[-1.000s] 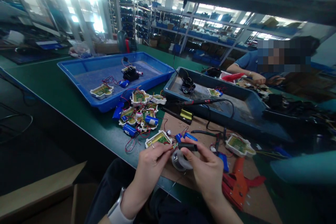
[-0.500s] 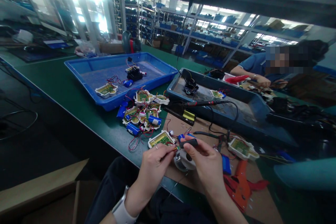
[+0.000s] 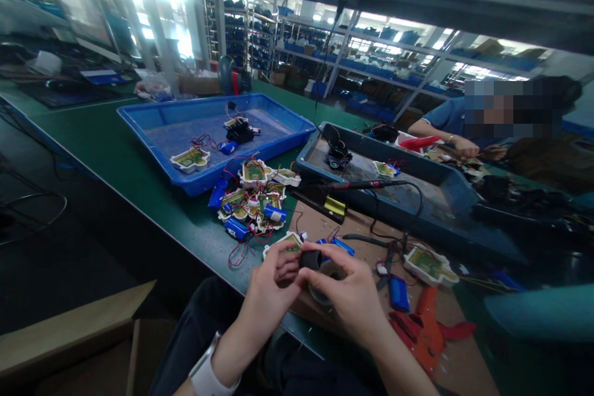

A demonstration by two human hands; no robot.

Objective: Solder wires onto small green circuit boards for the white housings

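Observation:
Between my two hands is a short piece of black tubing (image 3: 310,260), its end facing up and to the side. My right hand (image 3: 352,291) pinches it between thumb and forefinger. My left hand (image 3: 271,288) is closed around its left side, with fingertips against the tubing; any wires inside the fingers are hidden. Just beneath the right hand stands a spool of solder wire (image 3: 331,270), partly covered. A white-edged case with a green circuit board (image 3: 290,240) lies behind the left hand, partly hidden. Blue battery packs (image 3: 342,247) lie beyond the right fingers.
Several boards in white cases (image 3: 254,172) and blue batteries are heaped left. A blue tray (image 3: 185,182) and a grey-blue tray (image 3: 440,223) stand behind. A soldering iron (image 3: 357,184) rests on its stand. Orange-handled cutters (image 3: 429,334) lie right. A co-worker (image 3: 445,114) sits across.
The black tubing has moved left and turned toward my left hand. My right hand has shifted left with it, and my hands are now together.

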